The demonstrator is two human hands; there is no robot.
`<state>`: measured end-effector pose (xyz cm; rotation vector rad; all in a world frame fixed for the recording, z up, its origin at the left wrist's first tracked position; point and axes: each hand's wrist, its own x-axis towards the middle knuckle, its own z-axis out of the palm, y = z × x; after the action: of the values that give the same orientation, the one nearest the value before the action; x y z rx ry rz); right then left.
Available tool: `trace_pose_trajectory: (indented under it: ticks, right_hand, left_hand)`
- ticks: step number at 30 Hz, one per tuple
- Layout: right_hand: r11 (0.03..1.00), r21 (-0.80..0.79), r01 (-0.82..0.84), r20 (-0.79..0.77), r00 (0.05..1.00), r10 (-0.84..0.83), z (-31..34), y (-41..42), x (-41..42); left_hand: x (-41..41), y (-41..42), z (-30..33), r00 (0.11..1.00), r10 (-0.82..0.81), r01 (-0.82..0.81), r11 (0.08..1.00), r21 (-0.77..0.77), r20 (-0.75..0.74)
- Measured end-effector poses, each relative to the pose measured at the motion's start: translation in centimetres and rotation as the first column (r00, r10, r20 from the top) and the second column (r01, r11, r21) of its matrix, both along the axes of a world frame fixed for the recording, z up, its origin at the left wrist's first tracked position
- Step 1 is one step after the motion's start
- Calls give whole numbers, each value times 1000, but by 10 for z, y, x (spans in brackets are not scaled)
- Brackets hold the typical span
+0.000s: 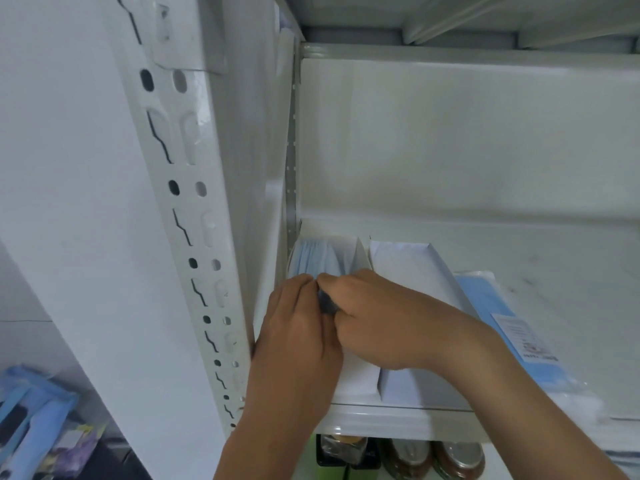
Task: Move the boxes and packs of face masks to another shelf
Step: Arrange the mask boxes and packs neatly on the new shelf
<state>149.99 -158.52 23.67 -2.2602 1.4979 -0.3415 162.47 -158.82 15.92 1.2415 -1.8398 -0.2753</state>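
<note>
An open white box (358,258) holding blue face masks (313,258) stands at the left end of the white shelf (398,419), against the rack's side. My left hand (298,327) and my right hand (384,323) meet over its near end, fingers curled on the masks and the box's edge. A second white box (412,268) lies right beside it, partly under my right forearm. A flat blue pack of masks (498,317) with a white label lies further right on the same shelf.
A perforated white rack upright (194,216) rises at left. The shelf above (450,19) hangs close overhead. Jars with metal lids (429,455) stand on the level below. Blue packs (31,420) lie low at the far left.
</note>
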Motion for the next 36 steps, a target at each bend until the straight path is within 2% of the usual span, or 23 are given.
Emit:
trace_pose_trajectory:
  ticks: [6,12,16,19,22,27,31,36]
  right_hand:
    - [995,46,88,161,983,-94,-5,-20,-1]
    - [975,-68,209,229,955,-189,-14,-33,-3]
    - [933,-124,339,347,895,-279,-22,-36,-7]
    - [915,-176,363,389,880,-275,-26,-36,-9]
    - [925,-176,336,346,901,-262,-24,-36,-7]
    - [947,-126,296,162,948,-275,-23,-40,-2]
    - [937,-147,317,175,941,-291,-21,-40,-3]
    - [887,-267,377,159,925,-345,-21,-30,-6]
  left_hand:
    - [0,-2,-2,1000,-25,25,999,-36,6]
    - [1,-2,-7,999,-20,18,997,-80,-32]
    - [0,-2,-12,998,-2,0,1000,-29,-55]
    - [0,0,-11,996,-23,20,999,-30,-87]
    - [0,1,-9,990,-41,41,999,-6,-134]
    - [1,3,-10,979,-31,43,997,59,-201]
    - [3,5,-10,974,-61,80,993,81,-217]
    - [4,3,-9,975,-67,86,993,83,-211]
